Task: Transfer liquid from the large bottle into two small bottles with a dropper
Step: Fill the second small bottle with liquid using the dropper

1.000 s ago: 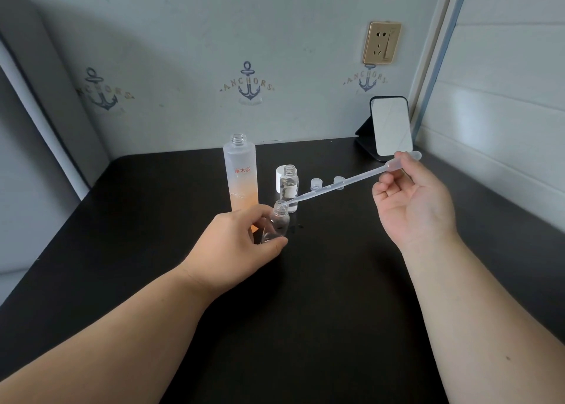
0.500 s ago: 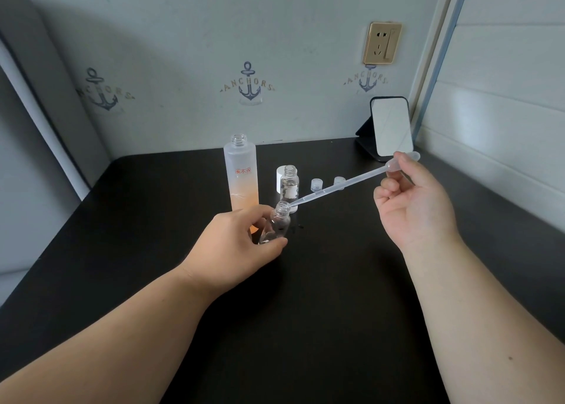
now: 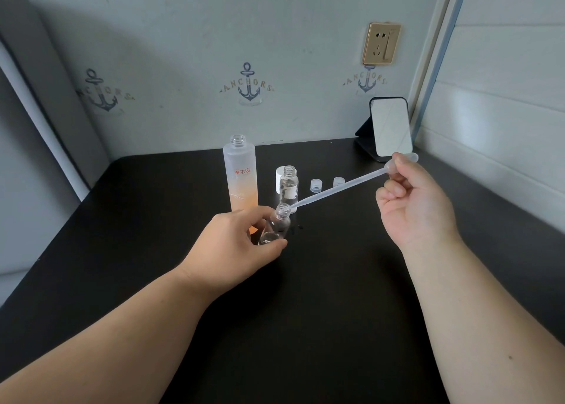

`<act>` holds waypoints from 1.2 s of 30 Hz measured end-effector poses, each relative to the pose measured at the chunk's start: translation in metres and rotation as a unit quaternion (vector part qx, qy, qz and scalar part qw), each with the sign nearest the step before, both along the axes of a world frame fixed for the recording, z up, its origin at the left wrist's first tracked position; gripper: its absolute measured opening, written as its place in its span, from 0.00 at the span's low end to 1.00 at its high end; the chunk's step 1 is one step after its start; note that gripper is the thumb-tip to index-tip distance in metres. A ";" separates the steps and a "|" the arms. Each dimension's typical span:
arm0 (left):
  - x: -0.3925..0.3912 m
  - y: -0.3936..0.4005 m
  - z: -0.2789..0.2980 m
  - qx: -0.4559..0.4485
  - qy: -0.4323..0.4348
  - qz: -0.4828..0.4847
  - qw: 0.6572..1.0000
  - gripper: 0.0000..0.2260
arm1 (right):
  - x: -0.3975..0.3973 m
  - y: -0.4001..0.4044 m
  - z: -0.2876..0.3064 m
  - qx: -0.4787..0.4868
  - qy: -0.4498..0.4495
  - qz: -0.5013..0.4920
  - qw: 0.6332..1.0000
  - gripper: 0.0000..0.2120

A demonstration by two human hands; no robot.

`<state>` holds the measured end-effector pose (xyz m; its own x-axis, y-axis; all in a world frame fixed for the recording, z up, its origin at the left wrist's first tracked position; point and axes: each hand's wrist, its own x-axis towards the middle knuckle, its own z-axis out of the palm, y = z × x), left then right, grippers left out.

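Observation:
My left hand [image 3: 237, 241] grips a small clear bottle [image 3: 276, 225], tilted with its open neck toward the right. My right hand [image 3: 412, 203] pinches the bulb of a long translucent dropper [image 3: 339, 188], whose tip sits in the tilted bottle's mouth. Behind my left hand stands the large frosted bottle [image 3: 241, 174], open, with an orange lower half. A second small clear bottle [image 3: 289, 185] stands upright and open just right of it.
A white cap [image 3: 279, 179] stands behind the second small bottle. Two small clear caps [image 3: 316, 185] [image 3: 338, 181] lie to its right. A small standing mirror [image 3: 389, 127] is at the back right corner of the black table [image 3: 305, 312]. Walls close off the back and right.
The dropper tip has moved down and left into the mouth of the small bottle in my left hand. My right hand shifted slightly; my left hand stayed put.

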<state>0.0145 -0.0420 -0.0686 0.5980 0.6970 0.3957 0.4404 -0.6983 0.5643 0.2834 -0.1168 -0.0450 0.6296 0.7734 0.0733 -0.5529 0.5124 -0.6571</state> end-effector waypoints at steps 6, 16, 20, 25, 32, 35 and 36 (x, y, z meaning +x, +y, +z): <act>0.000 -0.001 0.001 0.001 0.008 0.002 1.000 0.11 | 0.000 -0.002 0.001 -0.016 -0.018 -0.017 1.000 0.12; 0.002 0.002 0.000 -0.051 0.025 -0.002 0.998 0.13 | -0.001 -0.001 0.000 -0.001 0.024 -0.011 1.000 0.10; 0.002 0.003 -0.001 -0.051 0.026 -0.004 0.998 0.15 | -0.001 0.000 -0.001 0.002 0.029 -0.007 1.000 0.09; 0.001 0.001 -0.001 -0.026 0.026 -0.012 0.999 0.17 | 0.000 0.001 -0.002 0.001 0.045 -0.008 0.999 0.09; -0.009 -0.001 0.004 -0.012 -0.226 0.095 0.969 0.07 | 0.000 0.001 -0.002 -0.007 0.057 -0.008 0.998 0.08; -0.007 0.008 0.004 -0.028 -0.277 0.175 0.944 0.10 | -0.001 0.001 -0.003 -0.007 0.057 -0.005 0.998 0.05; -0.006 0.012 0.002 -0.045 -0.273 0.175 0.945 0.15 | -0.001 0.001 -0.003 -0.008 0.055 -0.005 0.998 0.04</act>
<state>0.0086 -0.0303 -0.0664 0.0490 0.8597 0.5084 0.2621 -0.5022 0.8241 0.2822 -0.1161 -0.0478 0.6411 0.7674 -0.0088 -0.6170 0.5086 -0.6006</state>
